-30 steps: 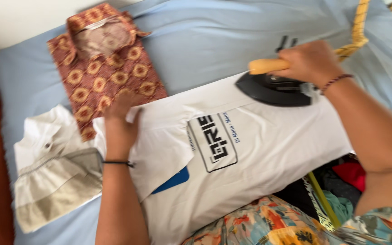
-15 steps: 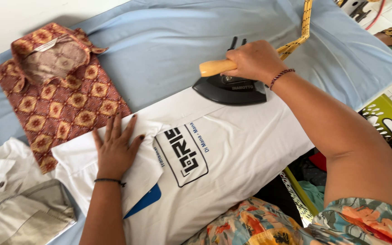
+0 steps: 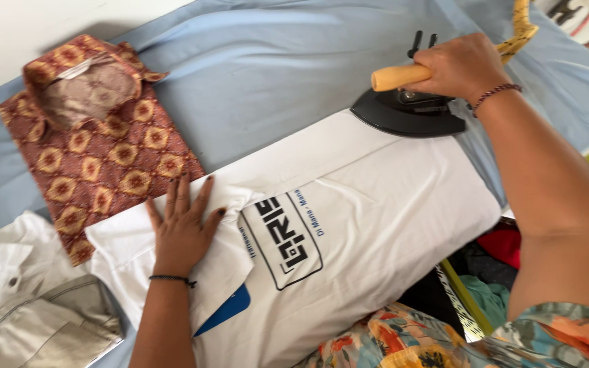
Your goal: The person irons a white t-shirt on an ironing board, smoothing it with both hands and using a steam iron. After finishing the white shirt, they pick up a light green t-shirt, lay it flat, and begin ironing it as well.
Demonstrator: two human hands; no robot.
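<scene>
A white T-shirt (image 3: 376, 211) with a dark square print and a blue patch lies spread on a pale blue sheet (image 3: 274, 75). My left hand (image 3: 182, 228) presses flat on its folded left part, fingers spread. My right hand (image 3: 461, 65) grips the pale wooden handle of a black iron (image 3: 407, 112), which rests on the shirt's far edge. A yellow patterned cord (image 3: 521, 27) runs up from the iron.
A folded brown shirt with orange medallions (image 3: 97, 146) lies at the far left. A beige and white garment (image 3: 25, 307) sits at the near left corner. Mixed clothes in a basket (image 3: 492, 272) show beside the sheet's right edge. A wall (image 3: 35, 34) borders the far side.
The view has shifted between frames. The iron stays at the far edge of the white shirt under my right hand. My left hand stays pressed flat on the shirt.
</scene>
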